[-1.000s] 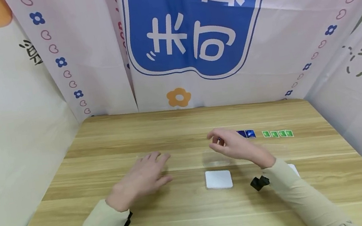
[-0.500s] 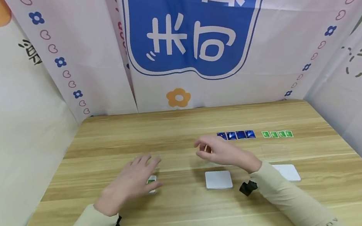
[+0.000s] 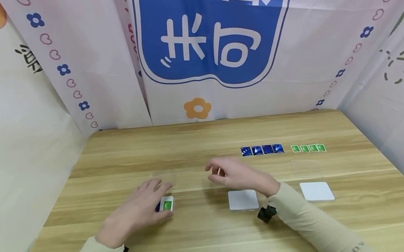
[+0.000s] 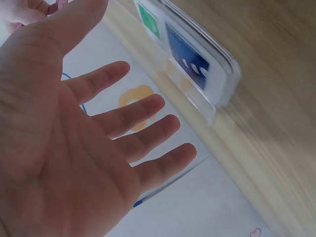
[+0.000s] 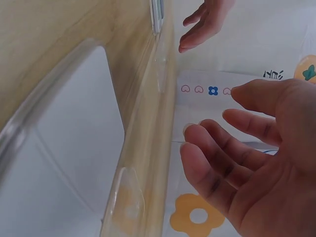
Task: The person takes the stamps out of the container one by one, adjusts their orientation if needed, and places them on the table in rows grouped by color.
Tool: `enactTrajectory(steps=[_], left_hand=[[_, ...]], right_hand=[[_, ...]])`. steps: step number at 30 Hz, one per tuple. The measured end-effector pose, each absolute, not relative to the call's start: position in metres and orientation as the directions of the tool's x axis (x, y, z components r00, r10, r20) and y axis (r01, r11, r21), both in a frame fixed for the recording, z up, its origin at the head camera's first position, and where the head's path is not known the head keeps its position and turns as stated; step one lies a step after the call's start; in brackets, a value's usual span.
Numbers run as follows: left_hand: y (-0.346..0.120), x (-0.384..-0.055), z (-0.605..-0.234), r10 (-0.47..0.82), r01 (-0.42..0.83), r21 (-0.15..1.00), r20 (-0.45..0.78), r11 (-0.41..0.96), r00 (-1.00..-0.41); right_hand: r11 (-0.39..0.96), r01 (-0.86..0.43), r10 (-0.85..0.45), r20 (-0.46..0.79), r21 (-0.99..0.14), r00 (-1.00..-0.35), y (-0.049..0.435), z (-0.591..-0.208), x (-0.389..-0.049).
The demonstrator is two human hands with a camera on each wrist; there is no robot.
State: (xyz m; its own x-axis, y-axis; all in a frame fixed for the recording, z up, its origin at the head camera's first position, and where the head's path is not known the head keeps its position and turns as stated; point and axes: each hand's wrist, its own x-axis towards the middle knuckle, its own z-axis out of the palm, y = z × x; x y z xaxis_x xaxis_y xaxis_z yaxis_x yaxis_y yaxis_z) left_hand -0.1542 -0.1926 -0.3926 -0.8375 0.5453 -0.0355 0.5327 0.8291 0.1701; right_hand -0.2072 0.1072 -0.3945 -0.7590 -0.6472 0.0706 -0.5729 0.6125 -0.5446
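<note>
My left hand (image 3: 136, 207) hovers with its fingers spread over a flat white case (image 3: 170, 199), partly covering it. On this case a green square (image 3: 167, 205) and a dark blue one (image 4: 187, 55) lie side by side, and a clear lid (image 4: 190, 91) extends from its far edge. Nothing is in the left palm. My right hand (image 3: 238, 175) hangs loosely curled above the table, holding nothing, just beyond a second white case (image 3: 242, 200). In the right wrist view, that case's clear flap (image 5: 127, 205) shows below the fingers.
A third white case (image 3: 317, 191) lies at the right, with a clear lid (image 3: 305, 168) behind it. Toward the back right are a row of small dark blue squares (image 3: 267, 149) and a row of green ones (image 3: 309, 148). A printed cloth (image 3: 107, 70) hangs behind the wooden table (image 3: 212, 246).
Both hands have drifted left. The left case with its green and blue squares has come into sight under the left hand, and the blue row and right case are uncovered by the right arm.
</note>
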Motion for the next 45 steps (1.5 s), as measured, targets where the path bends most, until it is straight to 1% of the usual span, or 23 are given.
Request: enactTrajectory(steps=[6,10,15,22,38,45], left_hand=[[-0.206,-0.153,-0.393,0.533,0.516,0.199,-0.036,0.833,-0.846],[-0.213,-0.154,-0.391,0.516,0.497,0.208,-0.045,0.842,-0.855],[-0.217,-0.154,-0.389,0.504,0.478,0.22,-0.078,0.85,-0.86],[-0.221,-0.155,-0.392,0.49,0.456,0.231,-0.121,0.86,-0.863],[-0.233,-0.157,-0.391,0.452,0.413,0.221,-0.173,0.884,-0.875],[-0.231,-0.16,-0.392,0.446,0.405,0.22,-0.19,0.888,-0.875]], right_hand=[[0.594,-0.572,-0.661,0.063,-0.566,-0.748,0.096,-0.396,-0.204],[0.589,-0.595,-0.676,0.07,-0.547,-0.734,0.087,-0.397,-0.203],[0.604,-0.608,-0.681,0.061,-0.516,-0.729,0.077,-0.399,-0.202],[0.59,-0.606,-0.693,0.05,-0.533,-0.719,0.065,-0.403,-0.203],[0.552,-0.662,-0.738,0.073,-0.507,-0.671,0.042,-0.408,-0.203],[0.563,-0.657,-0.736,0.057,-0.502,-0.674,0.029,-0.41,-0.204]])
